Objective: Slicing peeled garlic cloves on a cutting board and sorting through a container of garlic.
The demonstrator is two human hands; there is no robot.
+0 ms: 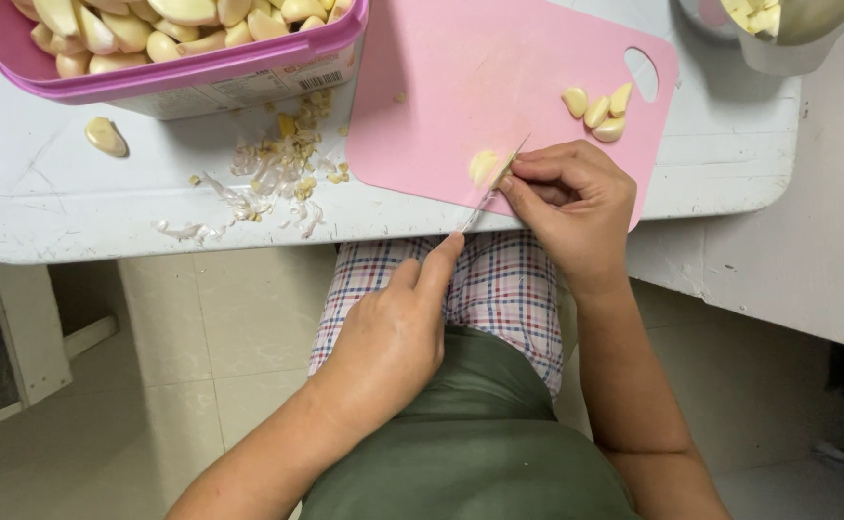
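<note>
- Pink tub (200,72) at top left, heaped with peeled garlic cloves (152,24) — it sits on the white table (75,207) in front of you.
- One loose clove (105,136) lies on the table below the tub, well apart from the rest.
- Scatter of papery skins and trimmed ends (277,169) between tub and board edge.
- Grey container (788,43) at top right, cut pieces inside — partly out of view.
- Beige tiled floor (210,337) under the table.

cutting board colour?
Pink. The cutting board shows plainly in the head view, under the garlic clove that the right hand steadies.
</note>
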